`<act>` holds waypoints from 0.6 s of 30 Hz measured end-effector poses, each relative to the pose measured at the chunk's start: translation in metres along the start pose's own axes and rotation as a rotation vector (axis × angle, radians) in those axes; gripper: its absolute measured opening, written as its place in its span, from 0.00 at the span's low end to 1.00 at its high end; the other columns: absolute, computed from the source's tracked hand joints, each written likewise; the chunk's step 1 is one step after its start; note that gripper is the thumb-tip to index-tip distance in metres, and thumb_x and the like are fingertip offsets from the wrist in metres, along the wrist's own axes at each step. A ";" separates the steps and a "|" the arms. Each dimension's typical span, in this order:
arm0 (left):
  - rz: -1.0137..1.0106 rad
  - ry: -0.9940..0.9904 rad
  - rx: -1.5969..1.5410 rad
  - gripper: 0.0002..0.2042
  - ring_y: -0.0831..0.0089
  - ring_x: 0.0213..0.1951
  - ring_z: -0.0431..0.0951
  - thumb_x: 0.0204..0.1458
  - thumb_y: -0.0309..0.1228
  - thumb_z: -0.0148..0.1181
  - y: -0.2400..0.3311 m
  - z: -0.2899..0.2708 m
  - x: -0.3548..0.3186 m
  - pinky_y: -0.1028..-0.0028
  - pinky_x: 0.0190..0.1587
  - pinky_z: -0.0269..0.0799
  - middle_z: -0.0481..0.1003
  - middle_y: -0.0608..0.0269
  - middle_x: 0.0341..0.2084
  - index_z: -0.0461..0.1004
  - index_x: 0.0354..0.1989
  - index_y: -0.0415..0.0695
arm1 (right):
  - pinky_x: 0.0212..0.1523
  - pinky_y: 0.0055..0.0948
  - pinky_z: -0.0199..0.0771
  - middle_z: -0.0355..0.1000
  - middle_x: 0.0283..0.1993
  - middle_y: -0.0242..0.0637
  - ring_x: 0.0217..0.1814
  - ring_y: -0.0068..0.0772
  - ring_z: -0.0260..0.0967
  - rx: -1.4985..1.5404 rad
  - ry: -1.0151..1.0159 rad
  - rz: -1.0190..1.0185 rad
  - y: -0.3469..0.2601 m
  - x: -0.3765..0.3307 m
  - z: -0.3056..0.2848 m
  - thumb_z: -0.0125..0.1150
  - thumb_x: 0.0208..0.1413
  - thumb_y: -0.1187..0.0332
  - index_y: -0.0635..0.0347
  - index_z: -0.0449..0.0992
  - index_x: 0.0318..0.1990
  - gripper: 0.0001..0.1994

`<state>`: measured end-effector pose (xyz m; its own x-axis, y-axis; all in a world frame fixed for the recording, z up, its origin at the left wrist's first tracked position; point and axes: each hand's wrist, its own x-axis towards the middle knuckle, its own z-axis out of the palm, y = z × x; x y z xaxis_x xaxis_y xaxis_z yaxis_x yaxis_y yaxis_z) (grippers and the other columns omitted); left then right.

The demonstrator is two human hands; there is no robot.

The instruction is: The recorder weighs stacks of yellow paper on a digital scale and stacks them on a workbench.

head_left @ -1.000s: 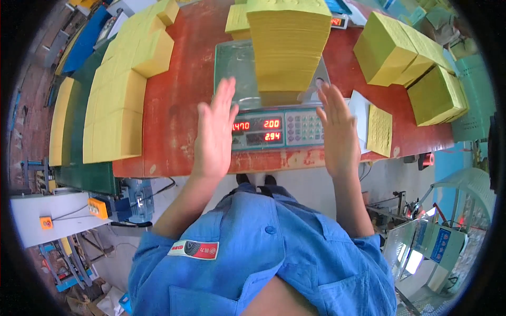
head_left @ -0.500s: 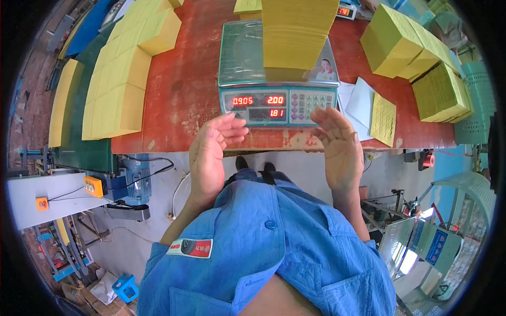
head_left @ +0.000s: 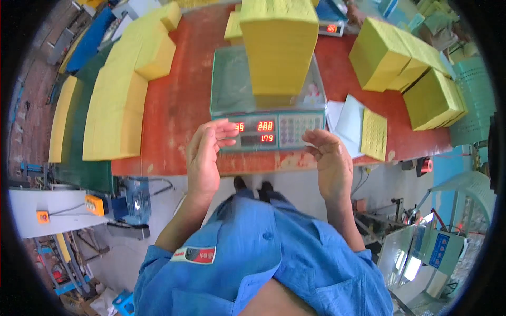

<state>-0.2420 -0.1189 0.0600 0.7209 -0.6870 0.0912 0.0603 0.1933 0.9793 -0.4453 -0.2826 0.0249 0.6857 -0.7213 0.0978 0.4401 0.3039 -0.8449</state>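
Note:
A tall stack of yellow paper [head_left: 276, 58] stands on the pan of a digital weighing scale [head_left: 226, 100], whose front panel shows lit red digits. My left hand [head_left: 206, 158] hovers in front of the scale's left side, palm turned inward, fingers loosely bent and holding nothing. Opposite it, my right hand [head_left: 333, 163] is raised by the keypad at the scale's right front corner, also empty with its fingers apart. Neither hand touches the stack. Just right of the scale lie some white sheets [head_left: 348, 124] and a thin yellow pad [head_left: 373, 135].
Rows of yellow paper blocks [head_left: 118, 102] line the left of the red table [head_left: 179, 100]. More yellow blocks [head_left: 382, 55] stand at the right, beside a green perforated basket [head_left: 474, 95]. A second scale [head_left: 332, 29] sits behind. Machinery [head_left: 429, 247] stands at the lower right.
The view has shifted, so the table and scale appear lower and more of the stack's top shows. The scale's digits have changed. Both hands stay apart and empty before the scale.

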 end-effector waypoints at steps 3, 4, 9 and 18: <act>0.045 -0.001 0.000 0.20 0.63 0.54 0.73 0.67 0.40 0.40 -0.003 0.002 0.056 0.64 0.56 0.68 0.74 0.51 0.51 0.69 0.55 0.36 | 0.60 0.37 0.63 0.71 0.58 0.45 0.62 0.38 0.67 -0.105 0.073 -0.097 -0.003 0.048 -0.001 0.43 0.67 0.61 0.69 0.70 0.57 0.21; 0.061 0.015 -0.009 0.21 0.64 0.56 0.71 0.66 0.42 0.42 -0.003 0.007 0.080 0.63 0.57 0.65 0.72 0.52 0.53 0.68 0.56 0.37 | 0.60 0.34 0.64 0.72 0.57 0.43 0.61 0.35 0.67 -0.140 0.081 -0.135 -0.008 0.070 0.001 0.45 0.67 0.63 0.66 0.72 0.57 0.18; -0.209 -0.021 -0.342 0.25 0.70 0.60 0.66 0.63 0.50 0.48 -0.029 0.043 0.157 0.65 0.62 0.58 0.69 0.62 0.57 0.67 0.60 0.44 | 0.61 0.29 0.61 0.72 0.55 0.36 0.62 0.26 0.63 -0.324 0.204 -0.235 0.022 0.152 0.001 0.49 0.67 0.61 0.66 0.72 0.56 0.19; -0.281 -0.069 -0.358 0.29 0.72 0.64 0.61 0.64 0.51 0.43 -0.038 0.069 0.119 0.68 0.65 0.55 0.63 0.63 0.63 0.58 0.67 0.43 | 0.69 0.32 0.52 0.62 0.66 0.41 0.69 0.31 0.56 -0.169 0.304 -0.192 0.032 0.101 0.049 0.37 0.72 0.56 0.65 0.61 0.66 0.24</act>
<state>-0.2061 -0.2561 0.0464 0.5956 -0.7901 -0.1449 0.4900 0.2144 0.8450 -0.3331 -0.3153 0.0337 0.3862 -0.9141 0.1235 0.4249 0.0574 -0.9034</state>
